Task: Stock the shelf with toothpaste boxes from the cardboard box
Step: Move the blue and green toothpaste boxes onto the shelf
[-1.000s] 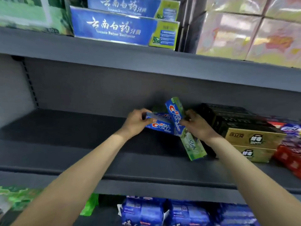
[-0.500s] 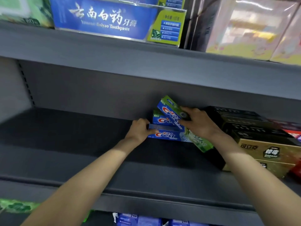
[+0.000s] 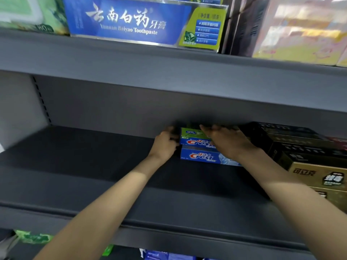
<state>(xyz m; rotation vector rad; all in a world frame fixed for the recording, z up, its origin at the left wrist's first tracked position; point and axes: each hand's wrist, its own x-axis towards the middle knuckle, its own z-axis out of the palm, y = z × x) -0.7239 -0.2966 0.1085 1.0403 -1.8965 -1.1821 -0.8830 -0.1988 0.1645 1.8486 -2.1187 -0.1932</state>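
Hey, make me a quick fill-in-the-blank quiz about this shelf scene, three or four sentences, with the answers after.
1. The two stacked boxes between the hands carry the brand name ____.
2. The left hand is at the stack's ____ end.
3. The right hand lies over the ____ box of the stack.
4. To the right of the stack stand black and ____ boxes.

Answers: Crest; left; upper; gold
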